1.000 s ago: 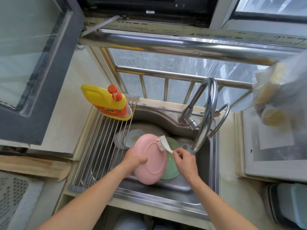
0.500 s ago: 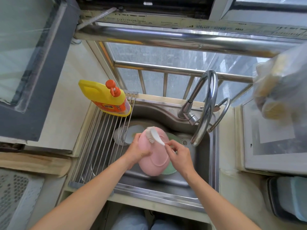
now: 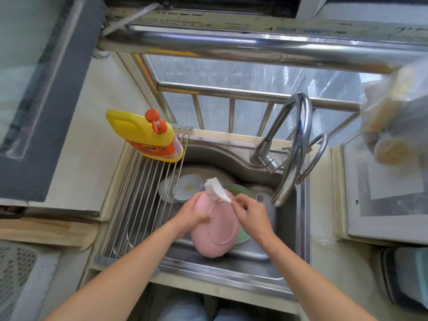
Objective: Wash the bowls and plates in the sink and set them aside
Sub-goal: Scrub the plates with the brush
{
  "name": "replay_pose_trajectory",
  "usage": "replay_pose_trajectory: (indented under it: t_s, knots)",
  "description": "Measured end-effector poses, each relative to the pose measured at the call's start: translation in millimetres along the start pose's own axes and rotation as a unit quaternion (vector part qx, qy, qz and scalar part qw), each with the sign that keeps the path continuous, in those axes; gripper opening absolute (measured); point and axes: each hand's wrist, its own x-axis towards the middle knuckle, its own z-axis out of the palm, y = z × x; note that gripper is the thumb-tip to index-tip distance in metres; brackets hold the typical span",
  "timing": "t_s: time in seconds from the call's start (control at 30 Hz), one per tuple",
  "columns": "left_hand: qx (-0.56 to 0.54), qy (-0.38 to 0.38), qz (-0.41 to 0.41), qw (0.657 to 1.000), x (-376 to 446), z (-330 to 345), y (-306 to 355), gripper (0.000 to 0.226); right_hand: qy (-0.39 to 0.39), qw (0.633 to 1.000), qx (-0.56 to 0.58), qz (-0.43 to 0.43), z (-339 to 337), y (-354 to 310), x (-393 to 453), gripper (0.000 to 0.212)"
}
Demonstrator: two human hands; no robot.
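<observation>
The pink plate (image 3: 215, 230) was held tilted over the sink (image 3: 287, 230), its underside up, the left hand (image 3: 192, 216) curled round its left rim while the right hand (image 3: 251, 215), just beside its right edge, pinched the white brush (image 3: 216, 189) against its far rim. It looked light, stiff plastic, probably slippery when wet, so the rim was the safest hold.
</observation>
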Motion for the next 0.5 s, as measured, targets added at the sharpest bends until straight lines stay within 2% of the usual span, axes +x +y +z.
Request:
replay_pose_trajectory:
  t_s: [0.07, 0.1, 0.23, 0.3, 0.4, 0.5]
  knots:
    - [-0.026, 0.023, -0.007, 0.999, 10, 6, -4, 0.073, -0.05, 0.998, 0.005, -0.036, 6, 2, -5, 0.007]
    - [-0.025, 0.029, -0.008, 0.999, 16, 8, -6, 0.071, -0.05, 0.998, 0.009, -0.027, 10, 7, -5, 0.008]
    - [-0.003, 0.011, -0.007, 1.0, 42, 13, -6, 0.073, 0.031, 0.993, 0.078, 0.085, 18, 33, 4, 0.013]
    - [-0.004, 0.018, -0.006, 1.0, 57, 17, -4, 0.083, 0.056, 0.989, 0.08, 0.114, 25, 45, 7, 0.027]
    - [-0.072, 0.099, -0.009, 0.992, 71, 25, -6, 0.097, 0.078, 0.984, 0.077, 0.14, 34, 51, 5, 0.046]
    - [-0.225, 0.21, -0.07, 0.949, 62, 37, -15, 0.081, 0.089, 0.979, 0.097, 0.158, 38, 49, 1, 0.029]
